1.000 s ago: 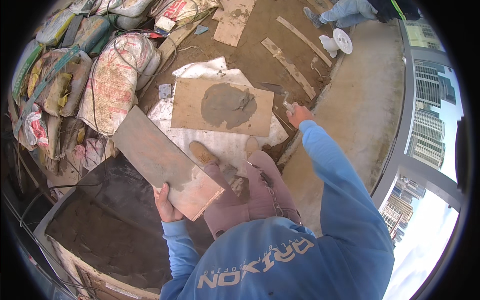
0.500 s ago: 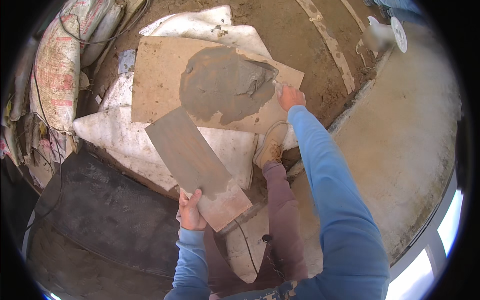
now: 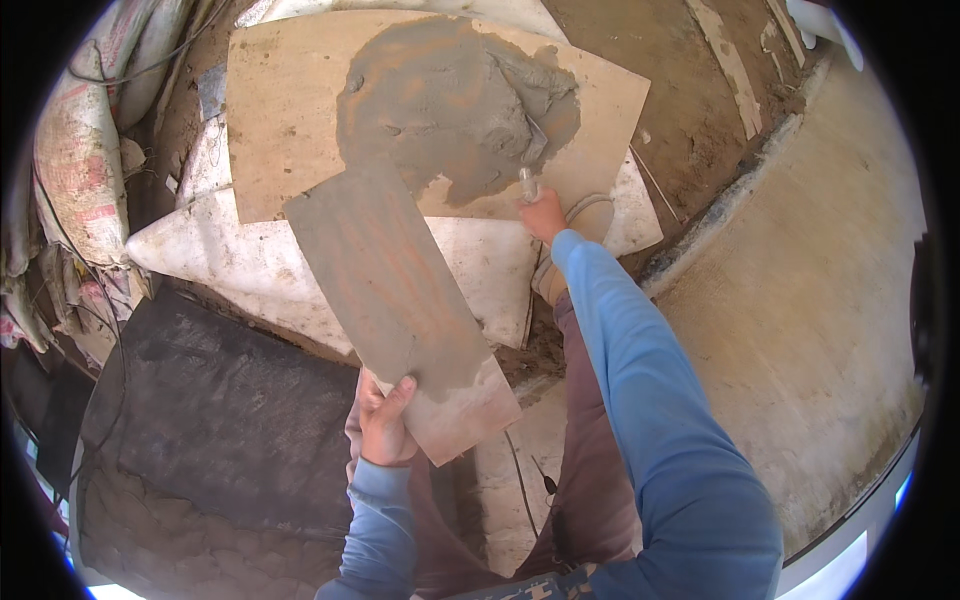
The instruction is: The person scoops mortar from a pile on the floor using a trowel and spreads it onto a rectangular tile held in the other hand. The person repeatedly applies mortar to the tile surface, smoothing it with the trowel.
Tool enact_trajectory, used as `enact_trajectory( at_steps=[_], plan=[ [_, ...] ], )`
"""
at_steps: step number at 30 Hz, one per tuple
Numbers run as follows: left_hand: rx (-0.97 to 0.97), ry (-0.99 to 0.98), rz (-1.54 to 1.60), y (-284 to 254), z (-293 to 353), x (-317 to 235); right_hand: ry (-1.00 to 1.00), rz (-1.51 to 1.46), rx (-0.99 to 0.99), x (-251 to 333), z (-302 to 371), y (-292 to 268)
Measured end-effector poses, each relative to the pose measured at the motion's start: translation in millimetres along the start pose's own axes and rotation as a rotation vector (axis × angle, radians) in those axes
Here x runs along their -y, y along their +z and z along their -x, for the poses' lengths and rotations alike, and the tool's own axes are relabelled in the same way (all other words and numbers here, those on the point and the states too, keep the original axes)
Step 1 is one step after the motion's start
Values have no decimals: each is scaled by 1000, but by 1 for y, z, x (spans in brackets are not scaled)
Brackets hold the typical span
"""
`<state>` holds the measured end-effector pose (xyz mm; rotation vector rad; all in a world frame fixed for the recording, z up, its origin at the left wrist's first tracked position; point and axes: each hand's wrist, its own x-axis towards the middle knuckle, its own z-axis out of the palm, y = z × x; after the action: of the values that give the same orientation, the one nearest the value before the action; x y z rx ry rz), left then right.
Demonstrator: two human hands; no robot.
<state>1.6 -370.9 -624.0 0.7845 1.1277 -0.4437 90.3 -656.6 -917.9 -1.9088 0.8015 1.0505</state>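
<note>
Since the earlier frames the view has closed in on the mixing board [image 3: 290,120], and the right hand [image 3: 543,213] has come to the near edge of the mortar heap [image 3: 450,105].

Left hand [image 3: 383,420]: closed on the near corner of a long rectangular tile [image 3: 395,300], thumb on the upper face, fingers wrapped under the edge. Tile is held tilted above the ground, far end overlapping the board's near edge; most of its face carries a thin grey mortar smear, near corner bare. Right hand: gripped around the handle of a trowel [image 3: 530,160], blade lying in the wet grey heap. Heap sits on the far middle of the board, which rests on a white sack sheet [image 3: 250,270]. Filled sacks [image 3: 75,170] piled at left; dark mat [image 3: 220,420] below left; pale concrete slab [image 3: 800,300] at right.
</note>
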Motion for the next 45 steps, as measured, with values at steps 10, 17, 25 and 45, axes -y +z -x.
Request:
enact_trajectory(
  at_steps=[10, 17, 25, 45],
  plan=[
    [-70, 179, -17, -17, 7, -31, -101, -852, 349, 86, 25, 40],
    [95, 227, -111, -14, -18, -82, -153, -600, 449, 186, 222, -53],
    [464, 268, 73, 113, 46, -102, -257, -153, 190, 269, 472, -54],
    [808, 469, 210, 220, 520, -217, -1861, 549, -234, 419, 677, -390]
  ],
)
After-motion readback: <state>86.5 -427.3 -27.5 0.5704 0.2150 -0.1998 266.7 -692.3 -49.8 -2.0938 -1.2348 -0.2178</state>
